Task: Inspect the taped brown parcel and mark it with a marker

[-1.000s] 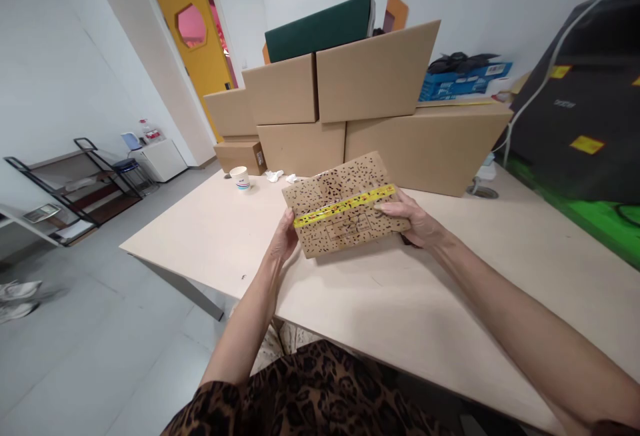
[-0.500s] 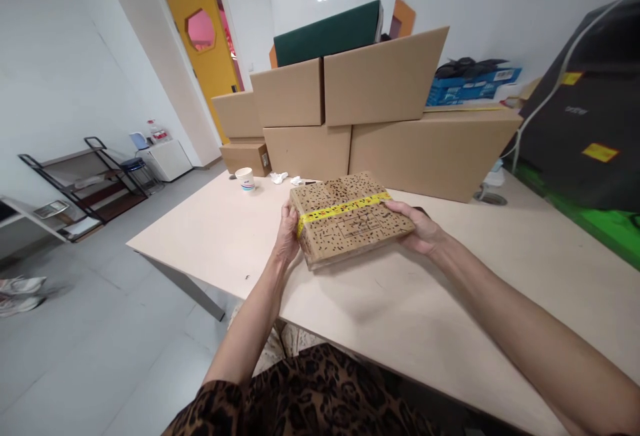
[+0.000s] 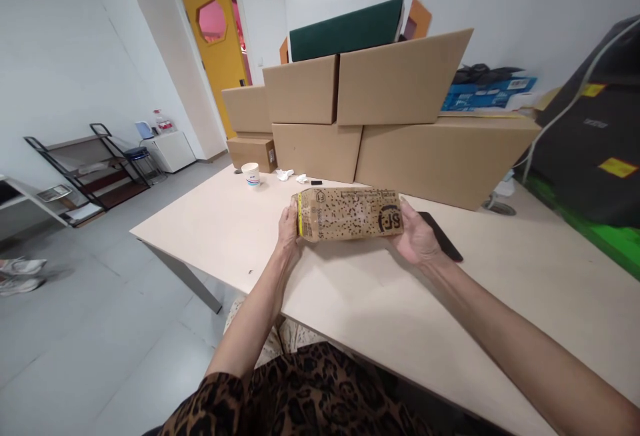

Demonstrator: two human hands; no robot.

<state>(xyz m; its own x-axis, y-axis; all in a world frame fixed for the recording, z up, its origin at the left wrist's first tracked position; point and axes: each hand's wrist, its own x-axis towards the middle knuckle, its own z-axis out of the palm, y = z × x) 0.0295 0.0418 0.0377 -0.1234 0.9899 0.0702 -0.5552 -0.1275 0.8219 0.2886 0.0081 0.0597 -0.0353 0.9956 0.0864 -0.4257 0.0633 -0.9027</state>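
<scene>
Between my two hands is a flat brown cardboard box (image 3: 350,216) with dark speckles, clear tape and bold black "SF" lettering. One of its narrow sides faces me, tilted up above the table (image 3: 340,296). My left hand (image 3: 289,228) grips the box's left end, by a strip of yellow tape. At the right end, my right hand (image 3: 416,235) holds it, thumb along the edge and the other fingers partly hidden. A dark flat object, like a phone (image 3: 441,237), lies on the table just past my right hand.
Large cardboard boxes (image 3: 410,163) stand stacked along the table's back, a dark green box (image 3: 345,31) on top. A paper cup (image 3: 251,175), crumpled tissues (image 3: 285,175) and a small black item (image 3: 317,183) sit before them. A black bag (image 3: 590,136) stands far right.
The speckled box has been tipped: its broad taped face showed before, and its narrow lettered side faces me now. Both hands keep hold of it. The phone-like object has come into fuller view.
</scene>
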